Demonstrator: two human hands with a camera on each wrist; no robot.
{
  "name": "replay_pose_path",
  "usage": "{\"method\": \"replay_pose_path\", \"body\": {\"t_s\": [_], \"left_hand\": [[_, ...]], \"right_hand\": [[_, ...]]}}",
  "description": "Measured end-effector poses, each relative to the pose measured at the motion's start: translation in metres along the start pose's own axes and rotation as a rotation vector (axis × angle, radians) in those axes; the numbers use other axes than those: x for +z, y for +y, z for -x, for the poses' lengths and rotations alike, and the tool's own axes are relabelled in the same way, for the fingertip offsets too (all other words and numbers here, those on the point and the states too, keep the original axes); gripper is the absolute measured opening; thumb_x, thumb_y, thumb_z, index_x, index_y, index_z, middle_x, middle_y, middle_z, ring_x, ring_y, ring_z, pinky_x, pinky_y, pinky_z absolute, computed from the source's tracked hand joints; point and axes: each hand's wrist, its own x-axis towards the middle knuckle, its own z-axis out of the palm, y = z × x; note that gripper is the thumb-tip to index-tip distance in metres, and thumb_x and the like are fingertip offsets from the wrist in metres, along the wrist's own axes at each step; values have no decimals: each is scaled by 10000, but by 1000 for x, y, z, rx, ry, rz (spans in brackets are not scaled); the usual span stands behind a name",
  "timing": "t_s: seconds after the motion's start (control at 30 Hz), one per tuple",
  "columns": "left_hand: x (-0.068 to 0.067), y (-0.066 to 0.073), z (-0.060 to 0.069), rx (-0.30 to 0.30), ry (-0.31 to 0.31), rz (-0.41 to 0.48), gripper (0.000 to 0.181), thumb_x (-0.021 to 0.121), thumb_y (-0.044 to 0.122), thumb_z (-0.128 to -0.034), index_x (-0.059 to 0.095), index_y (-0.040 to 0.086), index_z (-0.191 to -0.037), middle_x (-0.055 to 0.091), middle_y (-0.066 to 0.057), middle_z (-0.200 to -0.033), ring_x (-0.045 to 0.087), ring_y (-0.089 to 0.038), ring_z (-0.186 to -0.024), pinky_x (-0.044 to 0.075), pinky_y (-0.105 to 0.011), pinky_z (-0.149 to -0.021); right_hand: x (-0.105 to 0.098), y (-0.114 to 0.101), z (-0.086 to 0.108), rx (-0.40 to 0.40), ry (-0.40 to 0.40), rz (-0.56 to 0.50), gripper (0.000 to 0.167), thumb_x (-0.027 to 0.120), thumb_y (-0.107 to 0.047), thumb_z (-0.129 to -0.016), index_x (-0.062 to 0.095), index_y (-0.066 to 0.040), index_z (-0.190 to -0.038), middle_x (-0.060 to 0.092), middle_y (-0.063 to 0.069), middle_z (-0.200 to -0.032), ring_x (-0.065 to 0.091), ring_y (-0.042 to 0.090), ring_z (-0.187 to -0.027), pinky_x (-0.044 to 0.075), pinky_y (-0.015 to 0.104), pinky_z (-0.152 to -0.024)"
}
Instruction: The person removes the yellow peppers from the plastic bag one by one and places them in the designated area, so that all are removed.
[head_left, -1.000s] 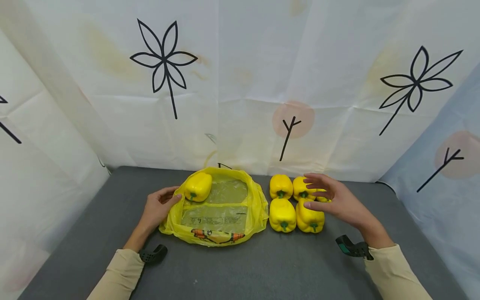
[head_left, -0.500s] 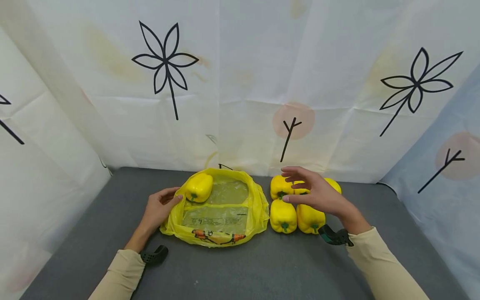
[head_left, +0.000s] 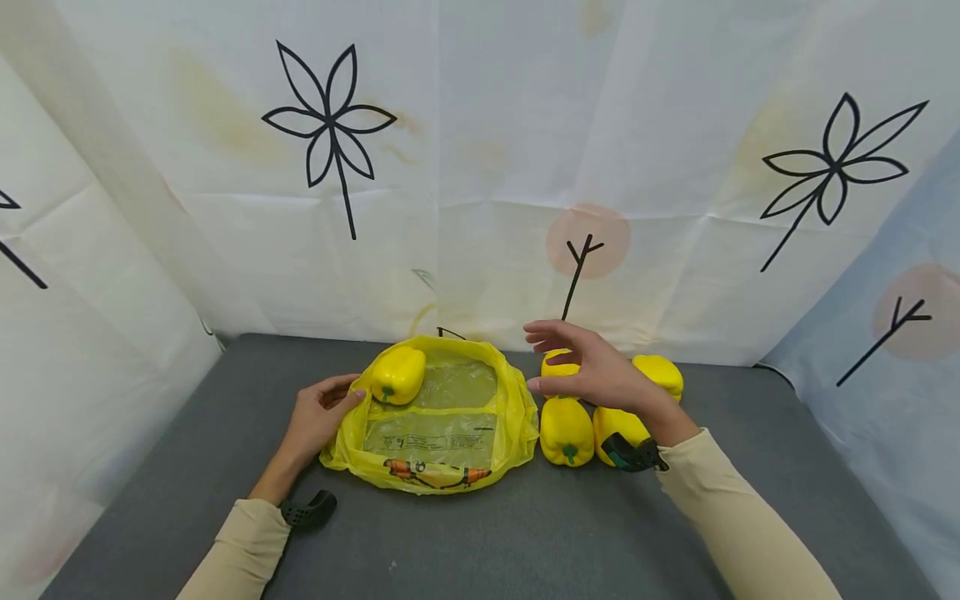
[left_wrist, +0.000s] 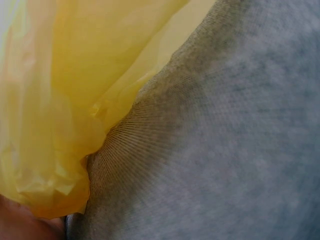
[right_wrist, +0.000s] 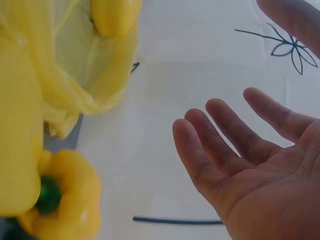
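A yellow plastic bag lies with its mouth spread wide on the dark grey table. Inside it, at the left, is one yellow bell pepper. My left hand pinches the bag's left rim, thumb on the inner side. My right hand hovers over the loose bell peppers right of the bag, holding nothing, with fingers spread in the right wrist view. Near it are a front bell pepper and a far right one. The hand and wrist hide parts of the others.
The grey table reaches back to a white cloth backdrop printed with plant drawings. A wrist strap sits at the left sleeve, another at the right.
My right hand has moved left across the bell peppers, from the right of the group toward the bag's right edge. The left hand, the bag and the pepper inside stay in place.
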Motion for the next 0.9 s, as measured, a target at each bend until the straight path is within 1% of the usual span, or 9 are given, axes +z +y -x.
{"method": "replay_pose_path", "body": {"t_s": [0.13,0.23,0.33,0.53,0.73,0.9], "left_hand": [[0,0,1,-14,-7,-2,427,653,239,-1023,612,0,-1374,655,-210,-1251,622,-45,-1021,514,-164,-845],[-1,1,1,-10,-11,2,432,654,230,-1022,605,-2,-1382,652,-208,-1262,621,-60,-1032,514,-165,-849],[-1,0,1,-4,-12,0,434,651,219,-1023,597,-7,-1390,650,-209,-1267,620,-48,-1030,514,-164,-845],[-1,0,1,-8,-15,6,435,648,225,-1026,597,-8,-1388,652,-213,-1261,620,-20,-1017,518,-169,-844],[-1,0,1,-13,-15,7,434,651,243,-1024,606,-2,-1379,654,-216,-1254,619,-16,-1019,514,-167,-854],[-1,0,1,-4,-11,5,427,649,236,-1025,609,-12,-1371,653,-225,-1248,618,-8,-1013,514,-165,-855]], "right_hand": [[6,-4,-12,-14,-24,-8,698,793,-205,-912,450,-109,-1513,487,117,-1486,500,310,-1325,421,531,-1088],[11,-7,-20,-24,-35,-1,687,785,-215,-919,453,-117,-1513,496,114,-1476,505,305,-1318,431,522,-1078],[17,-12,-29,-27,-46,-2,687,784,-227,-919,454,-121,-1513,502,111,-1470,512,300,-1308,437,517,-1074],[30,-19,-45,11,-65,-47,698,791,-255,-912,453,-152,-1514,496,82,-1471,500,281,-1316,418,507,-1092],[43,-21,-59,12,-76,-66,706,782,-227,-919,437,-125,-1526,481,114,-1491,471,341,-1346,393,521,-1110],[53,-19,-70,26,-73,-69,699,773,-255,-925,439,-124,-1525,472,136,-1502,471,343,-1348,394,515,-1113]]}}
